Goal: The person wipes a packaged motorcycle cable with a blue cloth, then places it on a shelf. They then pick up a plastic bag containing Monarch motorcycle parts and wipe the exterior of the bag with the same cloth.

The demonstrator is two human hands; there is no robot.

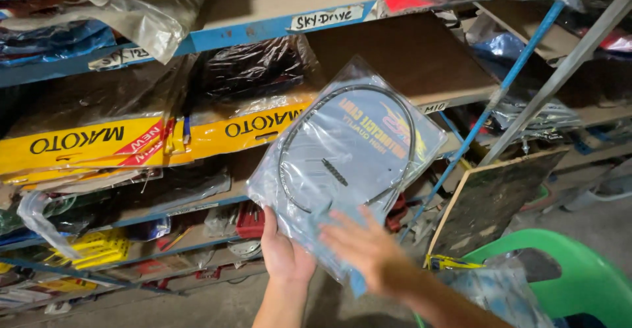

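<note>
Both hands on clear plastic packet (345, 163) holding coiled black cable (342, 147). Left hand (284, 252) grips packet's lower edge, thumb up along left side. Right hand (365, 246) blurred, fingers spread open, flat against packet's lower front. Packet tilted, raised in front of blue metal shelving (263, 30). Left of packet: yellow packages (99, 145) on shelf, black plastic bags (253, 68) above them. Right of packet: dusty board (490, 199) leaning on shelving. Below right of packet: green plastic chair (579, 275).
</note>
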